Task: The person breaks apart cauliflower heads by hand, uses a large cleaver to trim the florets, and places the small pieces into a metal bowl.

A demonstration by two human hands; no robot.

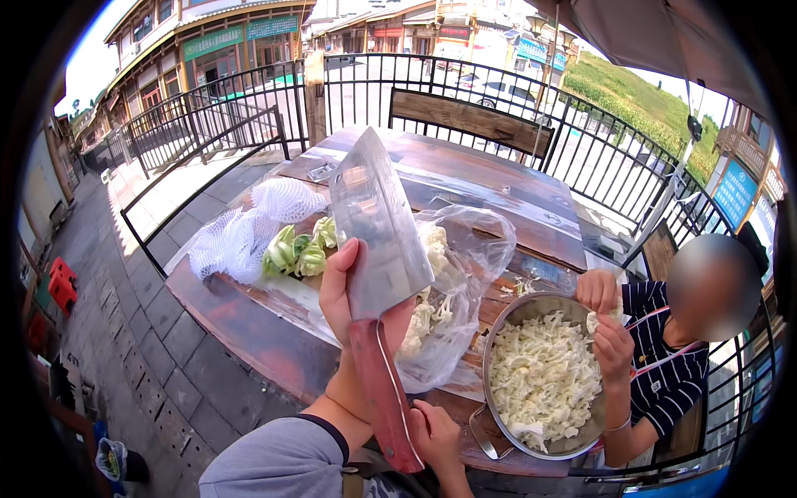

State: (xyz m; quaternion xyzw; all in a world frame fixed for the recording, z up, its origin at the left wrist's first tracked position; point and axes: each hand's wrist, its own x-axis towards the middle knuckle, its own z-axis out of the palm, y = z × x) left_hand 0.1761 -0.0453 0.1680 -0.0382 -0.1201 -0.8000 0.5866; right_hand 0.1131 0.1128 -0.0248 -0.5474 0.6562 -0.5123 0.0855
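Observation:
My left hand point(339, 292) grips a cleaver point(383, 230) near the heel of its wide steel blade, thumb against the blade's left side. The blade points up, and the red wooden handle slants down toward me. Beside the handle's butt, my right hand point(439, 436) has curled fingers; whether it holds the handle cannot be told. Behind the blade, cauliflower pieces point(420, 320) lie in and by a clear plastic bag point(492, 230). Green-leaved cauliflower trimmings point(299, 252) lie left of the blade. To the right, a steel pot point(498, 324) holds many small pale cauliflower pieces point(542, 373).
White foam netting point(249, 224) lies on the wooden table's point(249, 336) left part. At the right, a person in a striped shirt point(654, 367) holds a cauliflower piece over the pot. A black metal railing point(367, 93) and a wood-backed bench point(467, 118) stand beyond the table.

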